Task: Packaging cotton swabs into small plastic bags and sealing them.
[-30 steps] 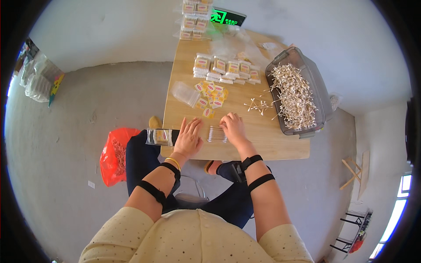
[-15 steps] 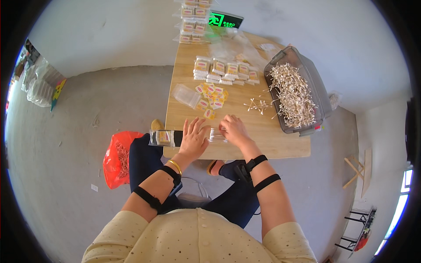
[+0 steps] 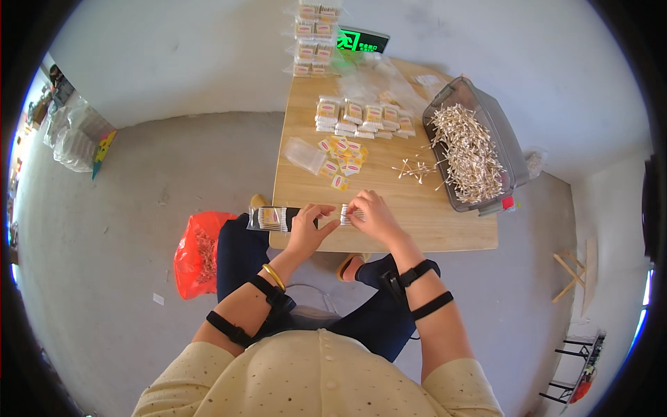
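A short row of cotton swabs [image 3: 344, 214] lies side by side near the table's front edge. From the right, my right hand [image 3: 375, 221] closes its fingers over that row. My left hand [image 3: 306, 233] is just left of the swabs, thumb and fingers apart, over the right end of a flat black strip [image 3: 294, 217]. A clear bag of swabs with a small yellow-and-white card [image 3: 272, 218] sits at the strip's left end, at the table edge. Beyond my hands are scattered yellow-and-white cards [image 3: 345, 154] and a stack of clear empty bags [image 3: 304, 156].
Packed swab bags [image 3: 361, 117] stand in rows farther back, with more stacked in a tall pile [image 3: 314, 50]. A grey bin [image 3: 511, 149] of loose swabs occupies the right side; several swabs [image 3: 415, 170] lie beside it. A red bag [image 3: 191, 267] is on the floor at left.
The whole view has shifted slightly. My left hand has drawn its fingers in from a flatter spread and sits a little apart from the swabs; my right fingers now cover more of the row.
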The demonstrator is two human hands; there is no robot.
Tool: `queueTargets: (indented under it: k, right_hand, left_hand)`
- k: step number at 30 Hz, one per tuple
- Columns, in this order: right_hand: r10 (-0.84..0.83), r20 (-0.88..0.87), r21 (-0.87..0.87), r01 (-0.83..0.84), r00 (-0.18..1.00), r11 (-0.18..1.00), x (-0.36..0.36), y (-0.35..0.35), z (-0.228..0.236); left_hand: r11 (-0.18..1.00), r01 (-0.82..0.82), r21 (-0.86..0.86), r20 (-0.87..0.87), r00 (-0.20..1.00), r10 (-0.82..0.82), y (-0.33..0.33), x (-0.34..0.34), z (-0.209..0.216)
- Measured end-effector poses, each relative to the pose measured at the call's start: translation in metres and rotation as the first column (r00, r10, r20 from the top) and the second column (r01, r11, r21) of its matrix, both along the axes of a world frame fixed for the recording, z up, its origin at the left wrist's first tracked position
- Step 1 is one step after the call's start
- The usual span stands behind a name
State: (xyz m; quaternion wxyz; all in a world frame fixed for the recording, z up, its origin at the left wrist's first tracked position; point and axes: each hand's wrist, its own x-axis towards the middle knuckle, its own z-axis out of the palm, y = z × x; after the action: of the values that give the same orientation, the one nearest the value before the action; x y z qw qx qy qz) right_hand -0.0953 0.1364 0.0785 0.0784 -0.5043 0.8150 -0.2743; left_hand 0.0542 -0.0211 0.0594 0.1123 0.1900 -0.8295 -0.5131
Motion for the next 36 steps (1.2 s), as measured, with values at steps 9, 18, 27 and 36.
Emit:
queueTargets:
  k: [9,18,27,36]
  right_hand:
    - [-0.090,0.624,-0.105,0.198,0.776,0.974,0.072,0.009,0.050]
    - [-0.096,0.314,-0.287,0.191,0.944,0.939,0.129,-0.003,0.075]
    - [0.033,0.097,-0.371,0.006,0.995,0.928,0.160,-0.033,0.086]
    - [0.059,0.621,-0.134,0.031,0.781,0.990,0.165,-0.034,0.110]
  left_hand:
    - [0.942,0.031,0.335,-0.158,0.987,0.024,-0.003,0.030,0.035]
    - [0.925,0.031,0.379,-0.259,0.963,0.073,-0.015,0.089,0.065]
    - [0.915,-0.034,0.402,-0.348,0.919,0.187,-0.039,0.144,0.067]
    - [0.894,-0.038,0.446,-0.288,0.940,0.184,-0.061,0.171,0.081]
